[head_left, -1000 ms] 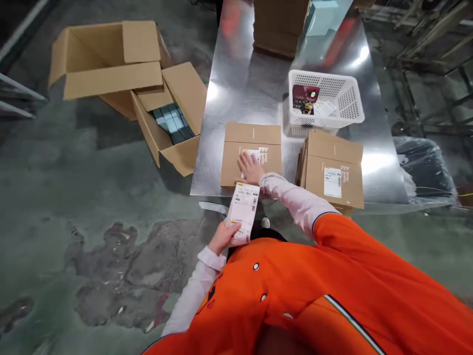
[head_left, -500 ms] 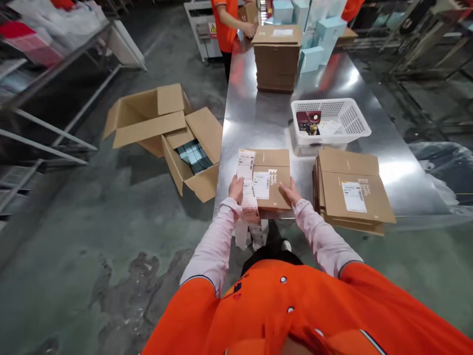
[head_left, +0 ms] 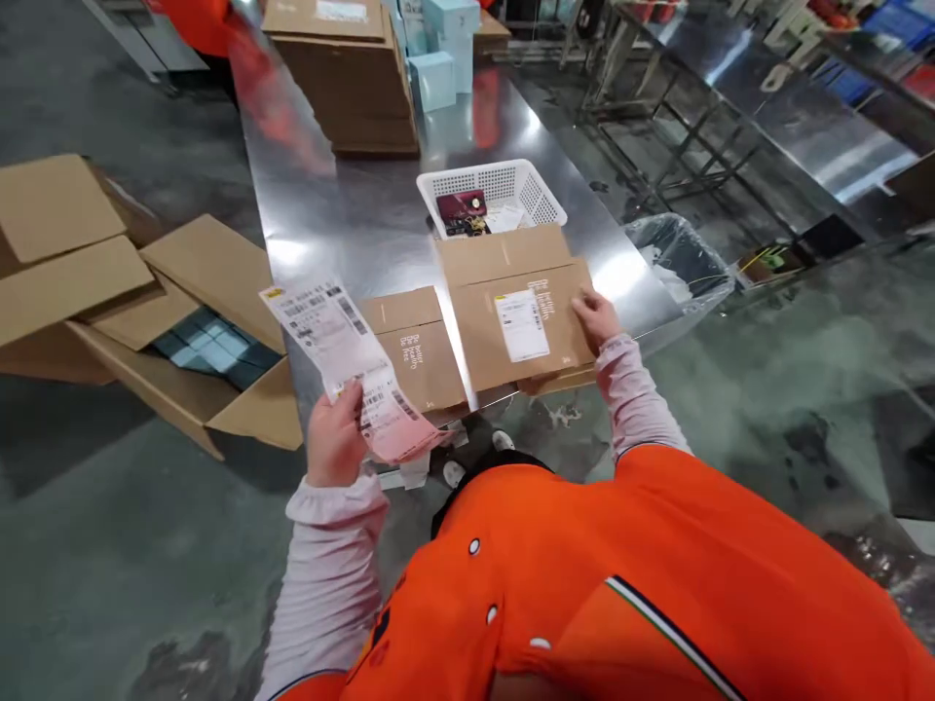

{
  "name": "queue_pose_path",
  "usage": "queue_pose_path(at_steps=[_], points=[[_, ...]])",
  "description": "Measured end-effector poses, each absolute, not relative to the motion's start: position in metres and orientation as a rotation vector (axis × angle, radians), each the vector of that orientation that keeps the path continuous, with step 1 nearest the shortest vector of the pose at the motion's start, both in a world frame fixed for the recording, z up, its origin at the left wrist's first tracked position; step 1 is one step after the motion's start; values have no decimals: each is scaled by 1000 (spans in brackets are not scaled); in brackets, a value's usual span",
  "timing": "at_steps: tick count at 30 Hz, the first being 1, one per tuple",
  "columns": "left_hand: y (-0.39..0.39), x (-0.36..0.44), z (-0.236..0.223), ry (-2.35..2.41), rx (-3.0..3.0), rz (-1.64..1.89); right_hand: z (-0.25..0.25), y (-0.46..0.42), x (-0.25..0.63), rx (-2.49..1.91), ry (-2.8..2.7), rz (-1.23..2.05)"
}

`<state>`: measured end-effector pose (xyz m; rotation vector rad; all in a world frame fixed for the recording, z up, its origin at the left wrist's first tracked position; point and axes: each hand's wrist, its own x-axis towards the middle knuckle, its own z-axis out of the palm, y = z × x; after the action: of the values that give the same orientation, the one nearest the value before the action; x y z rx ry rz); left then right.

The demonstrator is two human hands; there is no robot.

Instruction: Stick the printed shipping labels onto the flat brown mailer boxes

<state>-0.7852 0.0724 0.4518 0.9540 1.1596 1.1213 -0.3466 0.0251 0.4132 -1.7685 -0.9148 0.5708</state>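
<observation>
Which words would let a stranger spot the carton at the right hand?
On the steel table, find the white basket. Nearer, the right hand touches a flat carton; its white label sets it apart from the carton on its left.

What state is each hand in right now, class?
Left hand: closed, holding a strip of white printed paper labels.
Right hand: closed, gripping the edge of a flat brown cardboard carton.

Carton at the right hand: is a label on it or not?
On: a white label lies on the face of the carton, its print showing, with the right hand at the carton's edge.
</observation>
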Motion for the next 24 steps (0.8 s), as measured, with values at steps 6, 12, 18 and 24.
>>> queue_pose_path(at_steps=[6,12,18,24], points=[[26,-754,433,1123,1000,1006,425,32,-439,-1695,-1378,1025],[25,-762,423,1102,1084,1065,410,21,-607,-1245,-1338,1417],[25,-781,407,1222,952,1128,423,38,-613,-1362,-1440,1247],[15,-771,377,1507,913,1295,416,45,-627,-1406,-1487,1227]])
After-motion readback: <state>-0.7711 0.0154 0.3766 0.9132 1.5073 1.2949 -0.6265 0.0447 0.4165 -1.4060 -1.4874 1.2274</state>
